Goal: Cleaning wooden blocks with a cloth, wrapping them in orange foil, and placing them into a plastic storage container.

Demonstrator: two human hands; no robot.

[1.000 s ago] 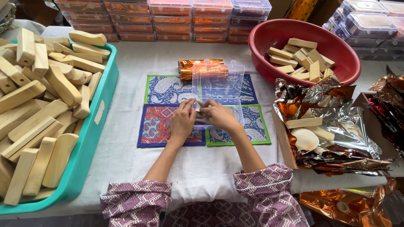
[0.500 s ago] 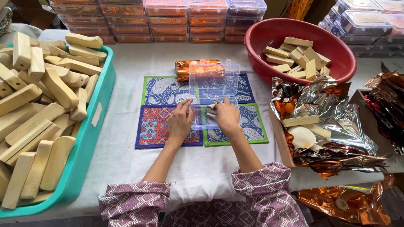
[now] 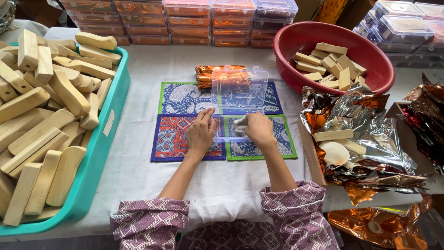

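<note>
While both forearms reached out from purple patterned sleeves (image 3: 296, 213) at the near edge of the white-covered table (image 3: 138, 171), the two hands met at a small clear plastic box (image 3: 231, 127) lying open on a set of patterned mats (image 3: 180, 139). The left hand (image 3: 201, 134) lay with its fingers on the left end of the box's shallow base, pressing it to the mats. The right hand (image 3: 259, 129) was curled over the base's right half, closed on a small pale thing (image 3: 239, 125) that was too hidden to identify. The hands sat close together, just a gap of clear plastic between them. Beyond them the box's lid (image 3: 239, 88) stood tilted back, and behind it lay an orange foil-wrapped bundle (image 3: 208, 73). To the left, a teal tray (image 3: 99, 153) held a heap of pale wooden blocks (image 3: 41, 115). To the right lay crumpled silver and orange foil sheets (image 3: 365, 139), and farther off a red bowl (image 3: 296, 46) with more wooden pieces. Along the far edge stood stacked clear boxes (image 3: 185, 21).
</note>
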